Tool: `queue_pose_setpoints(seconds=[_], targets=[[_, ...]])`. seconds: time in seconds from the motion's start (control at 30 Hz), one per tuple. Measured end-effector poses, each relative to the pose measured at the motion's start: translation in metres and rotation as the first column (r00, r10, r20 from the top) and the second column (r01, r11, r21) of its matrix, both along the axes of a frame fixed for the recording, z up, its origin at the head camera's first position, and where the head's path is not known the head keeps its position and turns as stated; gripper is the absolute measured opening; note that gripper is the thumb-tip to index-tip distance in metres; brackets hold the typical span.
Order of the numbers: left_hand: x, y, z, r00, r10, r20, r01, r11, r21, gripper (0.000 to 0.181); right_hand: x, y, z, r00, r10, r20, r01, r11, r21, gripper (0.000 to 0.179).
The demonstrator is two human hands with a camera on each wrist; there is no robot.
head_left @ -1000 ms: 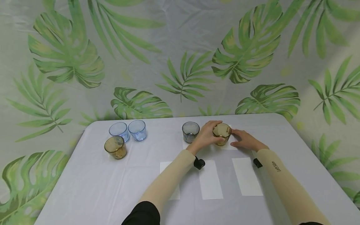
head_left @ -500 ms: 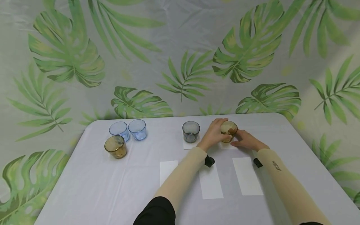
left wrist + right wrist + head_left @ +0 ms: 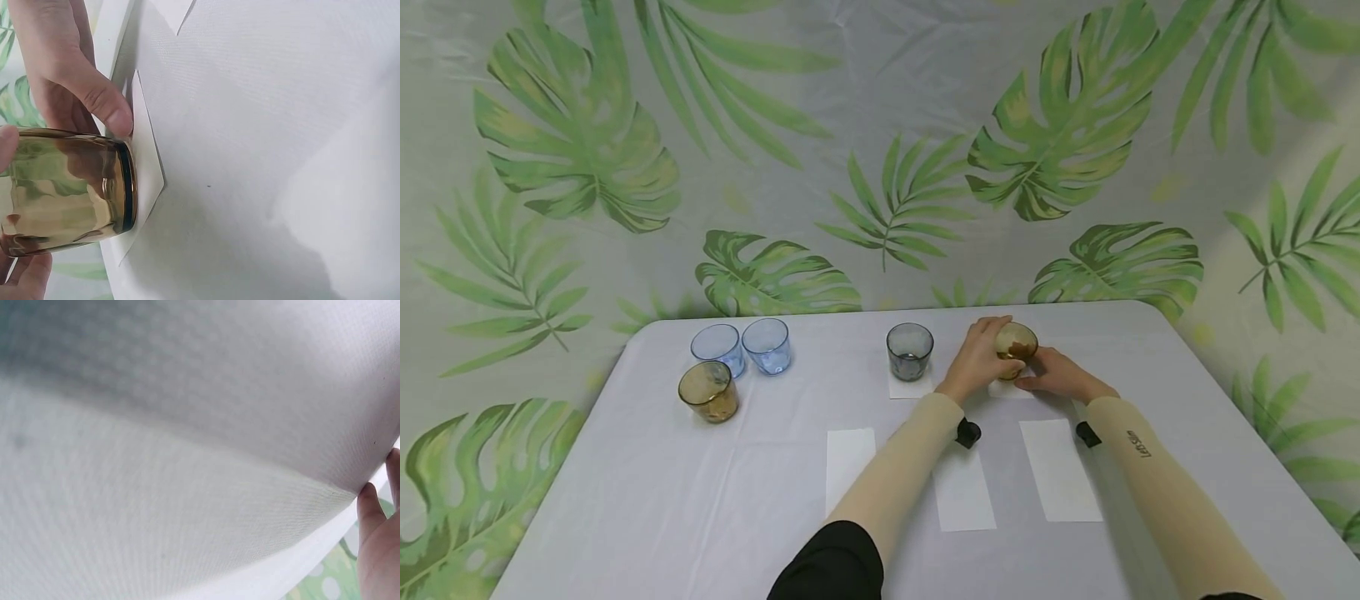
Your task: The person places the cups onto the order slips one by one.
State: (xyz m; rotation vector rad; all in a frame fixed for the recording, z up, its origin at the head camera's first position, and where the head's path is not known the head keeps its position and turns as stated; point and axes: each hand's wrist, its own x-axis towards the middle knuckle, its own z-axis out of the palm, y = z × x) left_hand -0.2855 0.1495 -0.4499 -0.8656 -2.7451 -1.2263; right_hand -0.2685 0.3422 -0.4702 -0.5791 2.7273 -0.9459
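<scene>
An amber drinking glass stands upright at the back right, with my left hand gripping it from the left side. In the left wrist view, the glass has its base right at a white paper slip, while my left thumb and fingers show at its sides. My right hand lies low to the right of the glass, thumb and fingers extended around the slip. Its thumb presses down beside the base. In the right wrist view, two right fingertips touch the white surface.
A grey glass stands on another white slip left of my left hand. Two blue glasses and a second amber glass cluster at the table's left. Three white paper strips lie in a front row, partly under my left arm.
My left hand has shifted the amber glass to the right, onto the slip by my right hand. The right hand has stayed in place.
</scene>
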Motion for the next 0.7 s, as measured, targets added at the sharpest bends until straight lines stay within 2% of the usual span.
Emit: queue_pose_setpoints(seconds=[0.27,0.4,0.7], targets=[[0.0008,0.0057,-0.0015,0.999,0.042,-0.022,-0.043,0.999,-0.016,0.076,-0.0034,-0.0005,-0.0011,0.999,-0.037,0.008,0.036,0.999,0.038,0.063],[0.0017,0.007,-0.0013,0.998,0.059,-0.036,-0.06,0.998,-0.025,0.077,-0.0032,-0.0001,0.0011,0.999,-0.029,0.014,0.029,1.0,0.006,0.064],[0.0032,0.0045,0.0011,0.999,0.038,-0.012,-0.038,0.999,-0.024,0.089,-0.0025,-0.0007,0.0017,0.997,-0.036,0.066,0.037,0.999,-0.014,0.067]])
